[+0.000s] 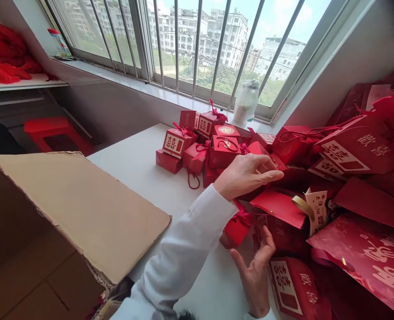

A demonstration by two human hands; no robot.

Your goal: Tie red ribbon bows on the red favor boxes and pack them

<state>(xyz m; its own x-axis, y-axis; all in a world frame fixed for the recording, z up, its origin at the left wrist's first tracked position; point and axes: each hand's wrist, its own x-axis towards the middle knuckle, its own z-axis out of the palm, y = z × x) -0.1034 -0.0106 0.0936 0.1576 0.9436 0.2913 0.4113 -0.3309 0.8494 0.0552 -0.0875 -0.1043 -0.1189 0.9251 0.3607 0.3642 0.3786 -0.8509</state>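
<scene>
My left hand [246, 175] reaches over the pile of red gift boxes, fingers stretched out and thumb apart; I see nothing held in it. Lower down, my right hand [257, 269] is open, its thumb spread from the fingers. Those fingertips are beside a dark red gift bag [285, 235]; whether they touch it I cannot tell. Left of them sits a small red box with a ribbon [234, 233]. Just below my left hand is a red flap [280, 206]. A red box with white lettering [296, 284] lies right of my right hand.
Several red gift boxes [225, 151] are stacked on the white table [133, 149]. Larger red gift bags [346, 146] crowd the right side. An open cardboard box [86, 204] stands at the left. A clear jar [246, 101] is on the sill of the barred window.
</scene>
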